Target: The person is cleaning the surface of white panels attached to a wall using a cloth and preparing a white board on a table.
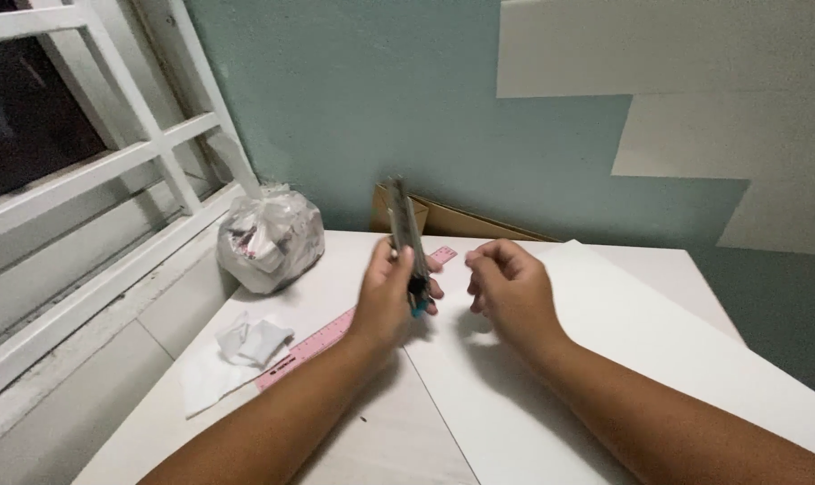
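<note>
My left hand (387, 295) grips a long narrow grey tool (406, 235), like a utility knife, held upright with a blue tip at its lower end. My right hand (508, 287) hovers just to the right of it, fingers curled loosely, holding nothing. Both hands are above a white table (371, 440). A large white sheet (641, 350) lies under and to the right of my right hand. A pink ruler (322, 337) lies on the table beneath my left hand, running diagonally.
A knotted clear plastic bag (270, 238) full of scraps sits at the table's back left. Crumpled white paper pieces (246, 346) lie at the left. Brown cardboard (461, 220) leans against the teal wall. A window with a white frame (111, 162) is at the left.
</note>
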